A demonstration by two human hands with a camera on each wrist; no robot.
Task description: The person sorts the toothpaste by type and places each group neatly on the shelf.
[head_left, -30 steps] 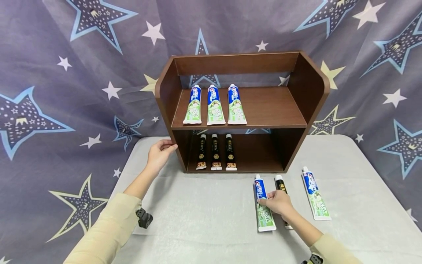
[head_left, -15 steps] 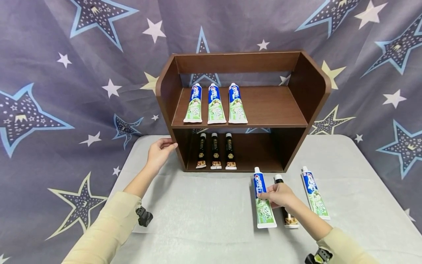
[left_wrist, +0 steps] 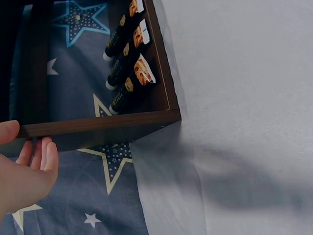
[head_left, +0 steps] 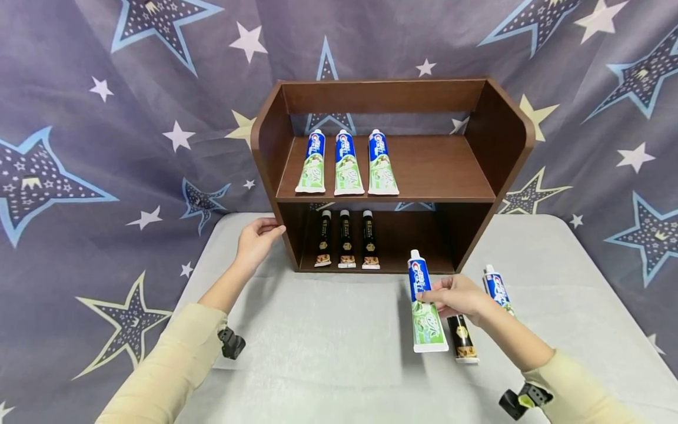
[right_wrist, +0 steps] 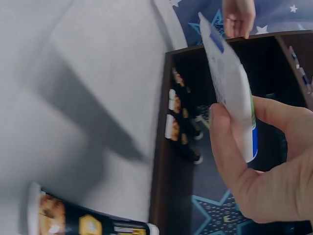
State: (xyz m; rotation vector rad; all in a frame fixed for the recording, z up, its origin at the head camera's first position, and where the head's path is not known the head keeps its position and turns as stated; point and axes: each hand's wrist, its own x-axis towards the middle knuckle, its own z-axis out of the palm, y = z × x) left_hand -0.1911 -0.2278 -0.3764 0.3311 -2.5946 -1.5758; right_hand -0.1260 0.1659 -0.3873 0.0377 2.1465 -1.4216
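Observation:
My right hand (head_left: 459, 296) pinches a blue, white and green toothpaste tube (head_left: 428, 327) between thumb and fingers, cap end toward the shelf. The tube is raised over the table, its shadow falling to the left. In the right wrist view the tube (right_wrist: 230, 78) shows its pale back. My left hand (head_left: 258, 240) grips the left side panel of a brown two-tier shelf (head_left: 381, 199); in the left wrist view the thumb (left_wrist: 9, 131) lies on one side of the panel's edge, the other fingers opposite. Three similar green tubes (head_left: 348, 171) lie on the upper tier, three black tubes (head_left: 346, 241) on the lower.
A black toothpaste tube (head_left: 462, 340) lies on the table under my right hand, partly covered by it. Another green-and-blue tube (head_left: 497, 288) lies farther right, partly behind the right forearm. A star-patterned curtain (head_left: 132, 235) hangs behind the white-covered table (head_left: 318, 347).
My right hand has lifted the green toothpaste tube off the table and carried it toward the shelf, uncovering more of the black tube's lower end. The left hand keeps its grip on the shelf.

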